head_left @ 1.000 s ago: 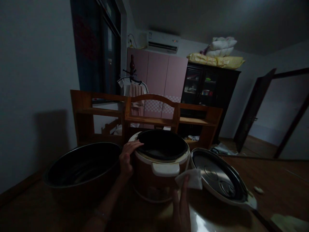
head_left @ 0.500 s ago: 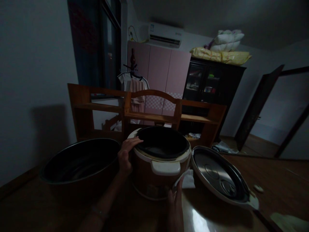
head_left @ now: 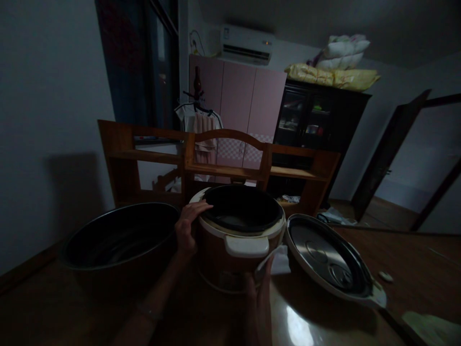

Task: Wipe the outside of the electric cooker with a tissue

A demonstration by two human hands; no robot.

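On my feed, my left hand [head_left: 187, 228] lies over the top of the cooker [head_left: 239, 246], gripping or not I cannot tell; my right hand [head_left: 260, 295] pinches a white cloth [head_left: 280, 262] at its side, between 1 dark pot [head_left: 120, 238] and 1 lid [head_left: 324, 254]

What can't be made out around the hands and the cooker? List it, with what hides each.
All in the head view:
1. Cooker, inside bottom: lost in darkness.
2. Large dark pot, inside bottom: also too dark.
3. White cloth, near part: covered by the right hand.
4. Markings on the cooker's lower front: too dark to read.
5. Pale item, full shape: cut off by the frame's edge.
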